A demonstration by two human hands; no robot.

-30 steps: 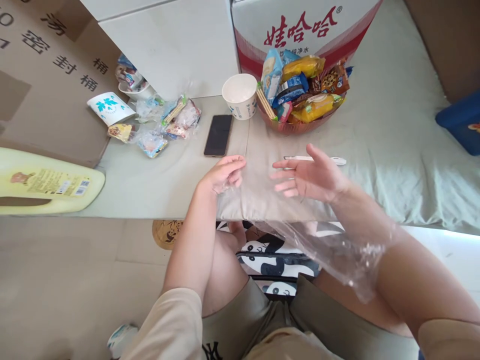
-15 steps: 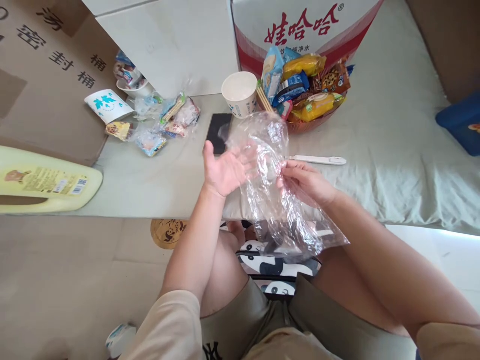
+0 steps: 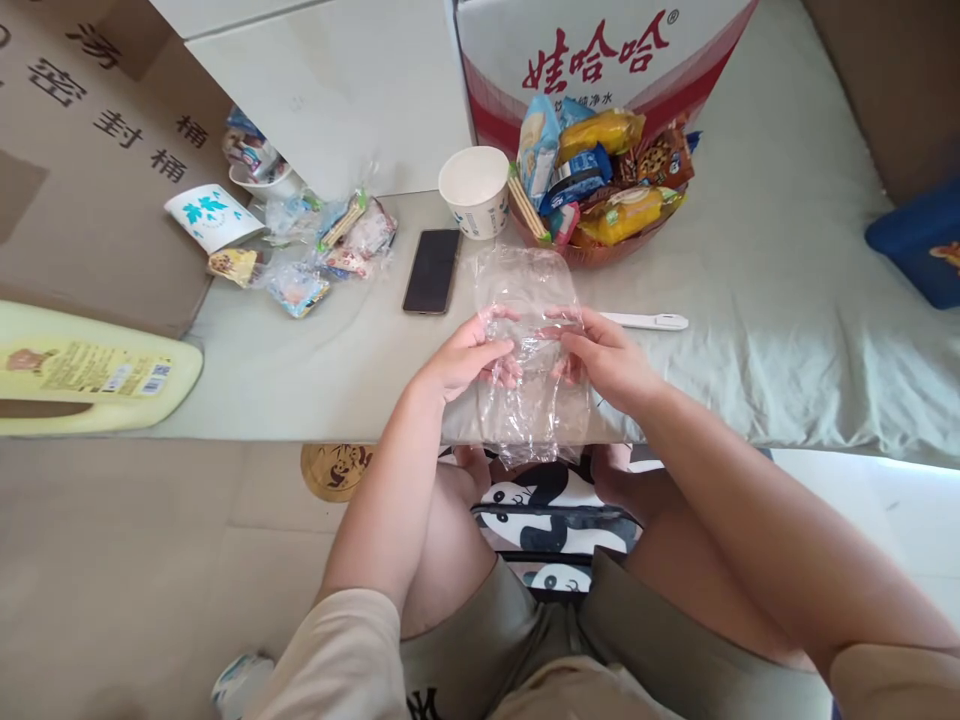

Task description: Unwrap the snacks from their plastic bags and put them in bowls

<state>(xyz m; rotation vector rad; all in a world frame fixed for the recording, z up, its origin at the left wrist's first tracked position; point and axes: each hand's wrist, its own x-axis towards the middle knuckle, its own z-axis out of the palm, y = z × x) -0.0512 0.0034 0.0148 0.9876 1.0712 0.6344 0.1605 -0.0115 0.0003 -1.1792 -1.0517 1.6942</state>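
A clear plastic bag (image 3: 525, 280) hangs crumpled between my two hands at the front edge of the cloth-covered surface. My left hand (image 3: 472, 355) is closed on the bag's left side, thumb over the film. On the other side, my right hand (image 3: 604, 355) pinches the bag between thumb and fingers. Its lower end dangles over the edge above my lap. Just behind my right hand lies a white box cutter (image 3: 649, 321), partly hidden. A dark phone (image 3: 433, 271) rests beyond my left hand.
An empty paper cup (image 3: 475, 190) stands beside a bowl (image 3: 600, 245) heaped with wrapped snacks. More snack packets (image 3: 300, 285) and a tipped paper cup (image 3: 212, 216) lie at left. A yellow jug (image 3: 105, 370) occupies the left edge; a white-and-red carton (image 3: 499, 50) stands behind.
My left hand, spread open before, has come to the bag and grips it. The bag has been drawn straighter between both hands, and its lower end has swung left.
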